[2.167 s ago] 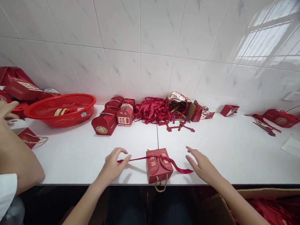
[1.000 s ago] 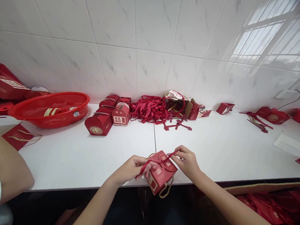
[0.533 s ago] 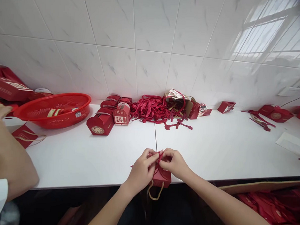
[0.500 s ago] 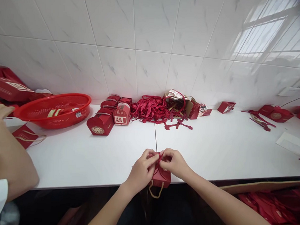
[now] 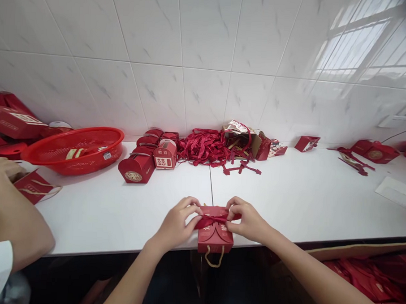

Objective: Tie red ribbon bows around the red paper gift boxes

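Note:
A small red gift box point(image 5: 215, 242) with gold print and rope handles lies at the table's front edge before me. Across its top runs a dark red ribbon point(image 5: 214, 219), knotted in the middle. My left hand point(image 5: 179, 220) pinches the ribbon's left side between thumb and fingers. On the other side, my right hand point(image 5: 246, 219) pinches the right part of the ribbon. Both hands are at the box's upper edges. Part of the ribbon's ends is hidden by my fingers.
A tangle of red ribbons point(image 5: 203, 147) lies by the wall, beside an open carton point(image 5: 255, 145). Finished-looking red boxes point(image 5: 137, 167) stand left of it, then a red plastic basket point(image 5: 88, 160). A co-worker's arm point(image 5: 15, 206) rests at far left. A carton of red pieces point(image 5: 362, 284) sits lower right.
My hands have moved apart, left and right, from the middle of the box. The ribbon is now drawn out sideways across the top, with its knot showing.

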The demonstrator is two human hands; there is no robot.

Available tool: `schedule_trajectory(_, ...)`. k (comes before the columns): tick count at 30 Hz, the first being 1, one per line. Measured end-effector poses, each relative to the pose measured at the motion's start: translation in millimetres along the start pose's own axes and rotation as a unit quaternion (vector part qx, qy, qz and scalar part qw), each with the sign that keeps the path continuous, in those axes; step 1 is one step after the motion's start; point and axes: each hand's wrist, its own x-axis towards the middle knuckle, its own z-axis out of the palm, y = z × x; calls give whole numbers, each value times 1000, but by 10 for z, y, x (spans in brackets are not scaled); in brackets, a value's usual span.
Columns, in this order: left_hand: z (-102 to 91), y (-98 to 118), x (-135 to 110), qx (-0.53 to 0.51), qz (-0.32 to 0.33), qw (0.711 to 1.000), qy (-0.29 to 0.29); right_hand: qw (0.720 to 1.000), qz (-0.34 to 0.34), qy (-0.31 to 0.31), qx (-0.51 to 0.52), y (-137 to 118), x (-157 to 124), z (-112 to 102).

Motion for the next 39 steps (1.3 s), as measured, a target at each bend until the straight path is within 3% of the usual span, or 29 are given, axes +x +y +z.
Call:
schedule_trajectory(3,-81,-24,-38,12,-21,1000,-12,999,8,7,-33,33,-69,-71)
schedule_trajectory(7,-13,0,9,-88,-18,995,-54,998,-20,19,-48,17,-76,-47)
schedule_trajectory(9,19,-23,39,-66,-9,996,-60,996,-37,40,-77,31,-68,-26)
schedule_trajectory(13,13,-142,35,110,22,994,-15,982,-56,83,-157,138,-75,-7)
schedule_trajectory(15,4,-186,1,138,32,990,6,980,-71,91,-164,169,-84,-3)
schedule_trajectory(18,5,-227,-66,55,16,997,44,980,-87,128,-123,109,-86,2)
schedule_trajectory(20,23,-264,-108,-43,-17,994,101,981,-115,131,-90,5,-76,37)
schedule_trajectory(23,79,-342,-154,-145,-73,971,175,970,-216,9,-112,-170,-50,192)
schedule_trajectory(25,121,-396,-182,-161,-92,968,167,943,-278,-91,-158,-234,-30,330)
schedule_trajectory(27,142,-447,-215,-142,-101,975,141,924,-296,-133,-204,-206,-8,406)
schedule_trajectory(29,128,-506,-257,-110,-119,979,120,929,-247,-88,-261,-72,24,334)
schedule_trajectory(30,106,-542,-280,-95,-133,980,117,933,-199,-42,-295,29,43,234)
schedule_trajectory(31,76,-585,-304,-80,-151,978,120,931,-119,49,-342,142,63,96)
schedule_trajectory(33,2,-694,-345,-56,-190,970,144,869,35,231,-436,369,95,-236)
schedule_trajectory(34,-37,-759,-358,-46,-207,964,160,833,77,279,-471,463,100,-397)
schedule_trajectory(36,-112,-909,-364,-30,-236,953,190,794,117,297,-518,593,82,-633)
schedule_trajectory(39,-227,-1142,-297,32,-269,935,229,786,127,245,-553,677,7,-695)
